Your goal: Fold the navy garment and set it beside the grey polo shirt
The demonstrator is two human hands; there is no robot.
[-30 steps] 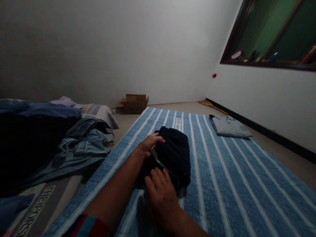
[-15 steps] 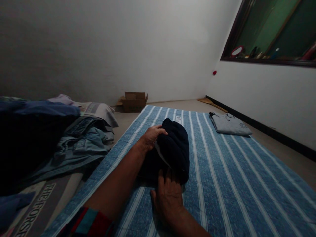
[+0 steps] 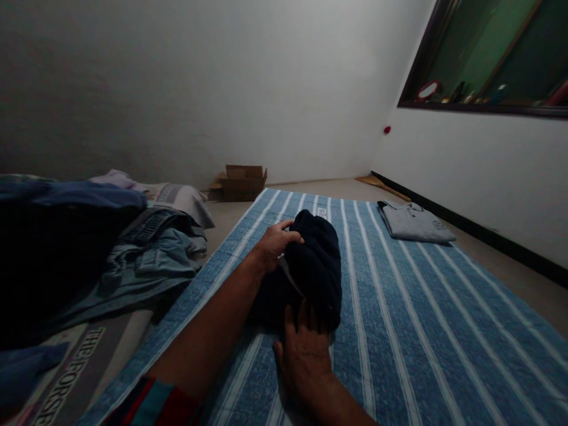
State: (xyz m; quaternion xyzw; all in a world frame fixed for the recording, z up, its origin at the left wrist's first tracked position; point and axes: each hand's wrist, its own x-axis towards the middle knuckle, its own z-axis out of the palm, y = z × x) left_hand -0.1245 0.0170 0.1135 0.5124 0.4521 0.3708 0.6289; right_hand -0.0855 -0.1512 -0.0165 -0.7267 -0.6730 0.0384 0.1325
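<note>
Centrally, folded navy garment (image 3: 317,254) on blue-and-white striped sheet (image 3: 399,331); left hand (image 3: 276,244) clamped on its left edge, right hand (image 3: 308,355) flat at near edge, fingers slightly spread, tips partly hidden.

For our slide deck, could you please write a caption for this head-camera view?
Left hand gripping a dark garment on a blue striped sheet, right hand touching the garment's near edge.

You are in what looks like a home: a blue, white-striped cloth spread (image 3: 402,331) lies before you, and rumpled light-blue denim clothing (image 3: 153,258) is heaped on your left. A round, red-rimmed mirror (image 3: 428,90) stands at the dark-framed window (image 3: 486,56).
</note>
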